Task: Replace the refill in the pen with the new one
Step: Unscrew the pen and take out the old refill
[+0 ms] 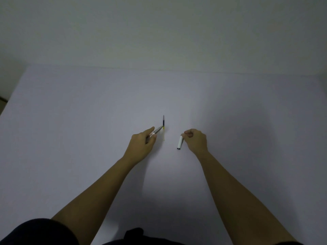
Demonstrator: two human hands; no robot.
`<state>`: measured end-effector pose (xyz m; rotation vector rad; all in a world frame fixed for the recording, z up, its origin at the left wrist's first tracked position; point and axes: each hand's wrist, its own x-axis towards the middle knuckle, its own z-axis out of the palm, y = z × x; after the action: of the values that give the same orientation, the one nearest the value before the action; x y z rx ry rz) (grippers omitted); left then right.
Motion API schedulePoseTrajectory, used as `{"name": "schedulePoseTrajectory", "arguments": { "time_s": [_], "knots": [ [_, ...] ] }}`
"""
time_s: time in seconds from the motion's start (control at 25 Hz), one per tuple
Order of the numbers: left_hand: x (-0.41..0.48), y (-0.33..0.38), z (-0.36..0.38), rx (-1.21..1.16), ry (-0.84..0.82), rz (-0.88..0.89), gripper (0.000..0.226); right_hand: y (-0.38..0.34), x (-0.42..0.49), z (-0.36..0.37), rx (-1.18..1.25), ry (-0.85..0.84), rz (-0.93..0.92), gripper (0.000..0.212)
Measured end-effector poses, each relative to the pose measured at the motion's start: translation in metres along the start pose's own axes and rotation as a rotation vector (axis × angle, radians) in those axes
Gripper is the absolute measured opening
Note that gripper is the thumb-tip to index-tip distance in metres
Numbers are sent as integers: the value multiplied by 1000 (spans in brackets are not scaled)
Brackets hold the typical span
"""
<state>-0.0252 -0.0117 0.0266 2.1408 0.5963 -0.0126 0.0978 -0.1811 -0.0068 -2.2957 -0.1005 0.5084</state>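
My left hand [141,144] pinches a slim grey pen body [157,130] that points up and to the right. Its tip almost meets a refill [163,123] lying on the white table [88,121]; the refill has a dark upper part, a yellow band and a pale lower length. My right hand [194,140] is curled, its fingertips holding the top end of a white pen cap [180,142], whose lower end rests on the table. The two hands are a short way apart.
The white table runs back to a pale wall [159,32]. Its left edge [7,105] shows at the far left. Dark clothing [35,232] fills the bottom of the view.
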Motion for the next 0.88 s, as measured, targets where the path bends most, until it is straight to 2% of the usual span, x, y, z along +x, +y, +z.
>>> {"name": "schedulePoseTrajectory", "arguments": {
  "time_s": [0.16, 0.36, 0.48, 0.6, 0.68, 0.88],
  "knots": [
    [-4, 10, -19, 66, -62, 39, 7, -34, -7, -22, -24, -43, -218, 21],
    [-11, 34, -46, 272, -75, 330, 20, -83, -23, -51, -210, -376, -417, 37],
    [-19, 42, -54, 274, -31, 433, 22, -96, -37, -58, -362, -447, -452, 46],
    [-26, 46, -56, 250, -5, 456, 18, -101, -49, -64, -330, -518, -457, 39],
    [-31, 47, -56, 239, -17, 478, 19, -102, -56, -68, -301, -507, -521, 30],
    [-40, 52, -53, 135, -81, 412, 25, -92, -67, -78, -298, -280, -909, 14]
  ]
}}
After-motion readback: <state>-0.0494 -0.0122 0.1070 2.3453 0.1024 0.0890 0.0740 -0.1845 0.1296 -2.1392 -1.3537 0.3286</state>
